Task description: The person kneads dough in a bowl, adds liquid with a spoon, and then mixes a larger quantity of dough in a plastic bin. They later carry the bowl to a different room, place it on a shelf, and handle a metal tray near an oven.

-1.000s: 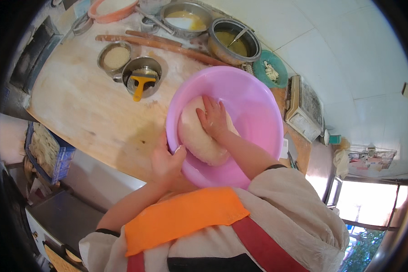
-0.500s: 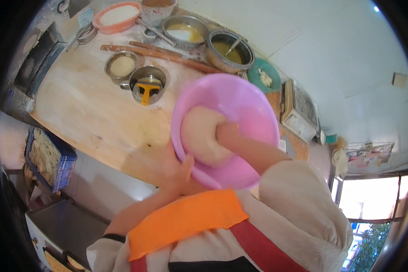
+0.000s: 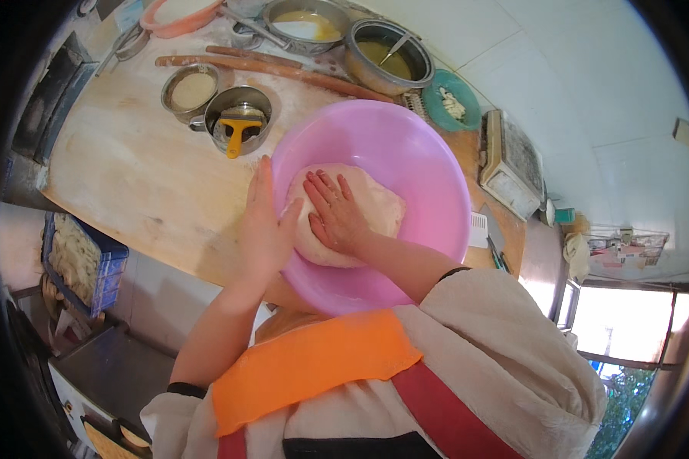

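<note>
A wide pink plastic basin (image 3: 436, 176) stands at the front edge of the wooden worktable, with a pale lump of dough (image 3: 379, 203) inside it, toward the left wall. My right hand (image 3: 335, 213) lies on top of the dough, palm down and fingers stretched out. At the basin's left rim is my left hand (image 3: 268, 226), upright with its fingers extended and the thumb over the rim. It steadies or touches the outside of the basin and holds nothing else.
Beyond the basin lie rolling pins (image 3: 283, 74), a metal mug (image 3: 259, 99) holding a yellow-handled scraper (image 3: 239, 136), a bowl of pale powder (image 3: 193, 90), and pots (image 3: 375, 84). A green bowl (image 3: 436, 103) and a scale (image 3: 513, 164) stand right. A blue crate (image 3: 109, 275) sits lower left.
My right hand has come up out of its push into the dough and now lies flat, farther left. My left hand has slid farther up along the rim. The dough looks flatter and more irregular.
</note>
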Tool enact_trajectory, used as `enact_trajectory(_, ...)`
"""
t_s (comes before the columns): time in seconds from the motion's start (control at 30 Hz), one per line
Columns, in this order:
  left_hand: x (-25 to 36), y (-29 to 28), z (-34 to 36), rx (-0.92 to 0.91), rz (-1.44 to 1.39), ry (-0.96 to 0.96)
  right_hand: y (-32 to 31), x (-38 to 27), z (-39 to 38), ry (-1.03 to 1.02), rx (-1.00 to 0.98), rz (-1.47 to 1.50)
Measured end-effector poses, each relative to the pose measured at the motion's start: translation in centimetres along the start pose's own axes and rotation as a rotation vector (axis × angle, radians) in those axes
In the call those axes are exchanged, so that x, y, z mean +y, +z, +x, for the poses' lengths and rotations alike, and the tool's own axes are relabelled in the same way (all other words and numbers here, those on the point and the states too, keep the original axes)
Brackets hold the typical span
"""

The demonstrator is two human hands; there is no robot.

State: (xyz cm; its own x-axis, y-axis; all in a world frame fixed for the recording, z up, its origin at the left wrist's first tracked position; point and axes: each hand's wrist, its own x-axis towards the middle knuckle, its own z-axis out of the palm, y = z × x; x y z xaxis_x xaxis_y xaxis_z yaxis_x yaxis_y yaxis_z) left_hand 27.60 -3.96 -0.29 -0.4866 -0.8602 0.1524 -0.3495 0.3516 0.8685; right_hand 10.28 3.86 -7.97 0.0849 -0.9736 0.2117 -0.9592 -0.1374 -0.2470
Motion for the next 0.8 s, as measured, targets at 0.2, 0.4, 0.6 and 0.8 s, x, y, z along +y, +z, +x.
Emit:
enact_trajectory(0.2, 0.8, 0.1, -0.1, -0.012, -0.09, -0.111, -0.9, 9.5, -5.0, 0.769, 0.092, 0.689)
enact_trajectory(0.4, 0.1, 0.7, -0.2, 0.058, 0.009, -0.055, -1.3, 5.3, -1.2, 1.16, -0.092, 0.244)
enact_trajectory(0.6, 1.0, -0.2, -0.2, 0.01, -0.024, -0.117, -1.5, 7.8, -0.8, 1.073, -0.227, 0.313)
enact_trajectory(0.8, 0.3, -0.1, -0.2, 0.015, -0.099, -0.14, -3.4, 3.4, -0.6, 0.267, -0.152, 0.025)
